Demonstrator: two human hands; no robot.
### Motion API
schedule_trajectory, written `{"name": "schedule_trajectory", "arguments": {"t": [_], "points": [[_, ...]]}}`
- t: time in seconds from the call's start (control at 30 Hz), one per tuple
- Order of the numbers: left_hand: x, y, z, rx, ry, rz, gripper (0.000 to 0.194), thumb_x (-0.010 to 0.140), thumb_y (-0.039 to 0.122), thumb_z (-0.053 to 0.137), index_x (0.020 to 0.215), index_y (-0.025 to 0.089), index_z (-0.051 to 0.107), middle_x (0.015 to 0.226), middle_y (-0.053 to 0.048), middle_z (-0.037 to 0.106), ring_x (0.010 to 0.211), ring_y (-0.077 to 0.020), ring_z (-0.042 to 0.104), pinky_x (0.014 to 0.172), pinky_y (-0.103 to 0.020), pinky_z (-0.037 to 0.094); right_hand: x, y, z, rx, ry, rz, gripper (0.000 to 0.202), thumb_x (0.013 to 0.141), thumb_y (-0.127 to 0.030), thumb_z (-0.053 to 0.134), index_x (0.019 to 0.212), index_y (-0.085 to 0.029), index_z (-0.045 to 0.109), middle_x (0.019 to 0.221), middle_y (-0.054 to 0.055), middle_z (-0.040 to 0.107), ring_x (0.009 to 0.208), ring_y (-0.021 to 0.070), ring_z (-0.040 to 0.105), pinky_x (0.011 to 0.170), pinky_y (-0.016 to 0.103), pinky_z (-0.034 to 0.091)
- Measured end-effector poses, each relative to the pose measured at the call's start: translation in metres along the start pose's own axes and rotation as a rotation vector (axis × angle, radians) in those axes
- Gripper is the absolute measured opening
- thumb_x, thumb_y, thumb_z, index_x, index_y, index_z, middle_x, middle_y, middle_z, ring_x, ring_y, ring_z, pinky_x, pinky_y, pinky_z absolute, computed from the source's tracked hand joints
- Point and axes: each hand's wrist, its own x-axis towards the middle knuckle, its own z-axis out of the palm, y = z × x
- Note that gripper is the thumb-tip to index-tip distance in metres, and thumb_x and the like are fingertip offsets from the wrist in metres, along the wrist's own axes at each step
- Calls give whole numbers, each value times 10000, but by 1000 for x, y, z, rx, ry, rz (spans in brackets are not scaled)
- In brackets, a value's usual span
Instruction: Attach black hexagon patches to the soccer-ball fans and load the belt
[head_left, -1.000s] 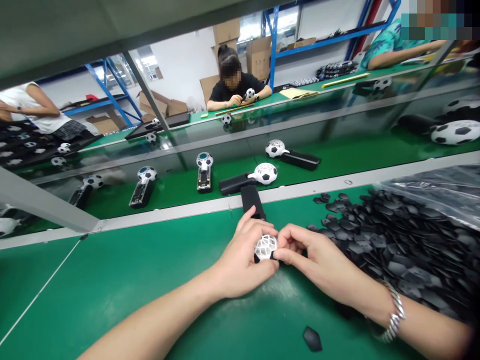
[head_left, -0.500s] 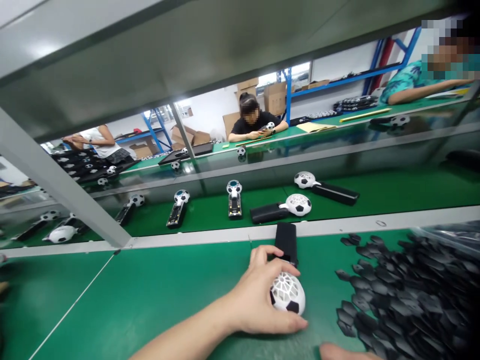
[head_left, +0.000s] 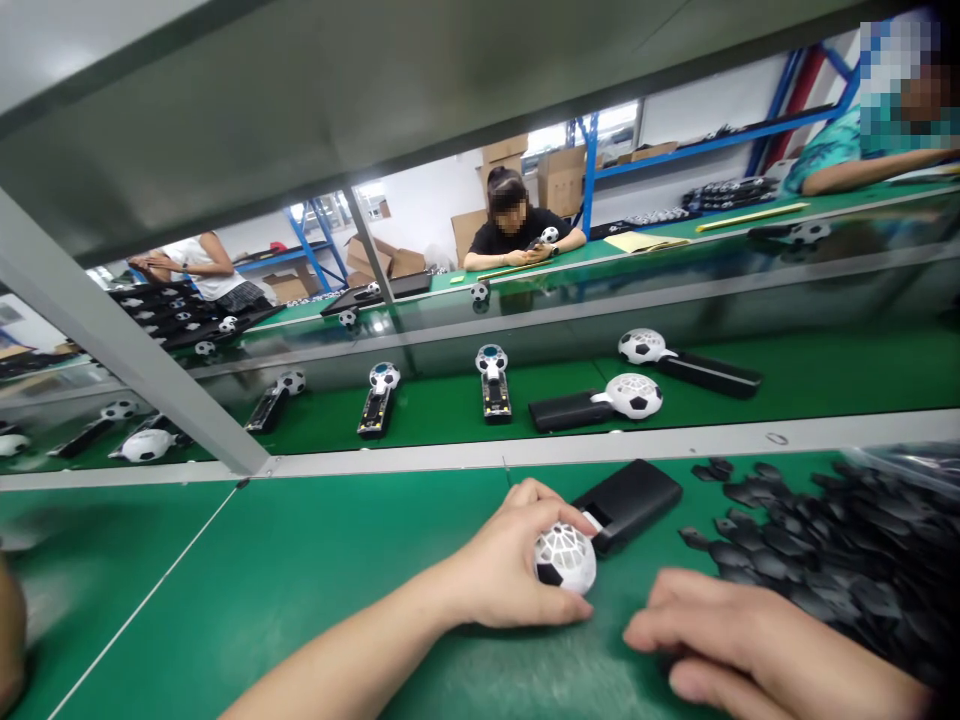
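My left hand [head_left: 517, 560] is closed around the round head of a soccer-ball handheld fan [head_left: 565, 560], thumb in front and fingers behind. Its white openwork head has black patches. The wide black handle [head_left: 634, 503] lies on the green tabletop, slanting away to the right. To the right of the fan, my right hand [head_left: 735, 630] is held with its fingers curled together; whatever may be between them is hidden. Beside and behind that hand lies a heap of small black hexagonal pieces [head_left: 795, 540].
Beyond a pale metal rail [head_left: 450, 455], a green belt [head_left: 442, 420] carries several similar fans [head_left: 634, 396], some with circuit boards [head_left: 495, 395] exposed. A slanting metal post [head_left: 187, 370] stands at left. Across the line a person [head_left: 517, 225] works seated.
The fan's handle has swung to the right, and its head has shifted slightly left in my left hand. My right hand has come further into view from the bottom edge.
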Motion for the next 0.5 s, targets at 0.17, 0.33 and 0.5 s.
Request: {"name": "schedule_trajectory", "arguments": {"t": [0.17,0.33,0.5], "points": [[1,0,-7,-22,-135,138,520,579,157,732,1059,237,547,1118,-52,456,1086,-218,463,965,-357,368,6,-6,-18,-74,102,73,174,844,-184,452,862,-266,604,828,25,605,746,169,596,639,248,489],[0,7,-6,103,-107,126,576,607,92,625,1146,246,492,1155,-54,483,1119,-237,419,981,-387,344,4,-5,-14,-169,241,142,117,892,-255,421,862,-246,533,843,20,586,752,175,569,620,275,474],[-2,8,0,142,-45,112,604,595,91,570,1170,247,474,1188,-64,478,1134,-259,402,976,-424,346,5,-3,-11,-193,273,56,204,896,-224,408,1015,-273,566,934,27,594,830,169,585,692,270,490]]}}
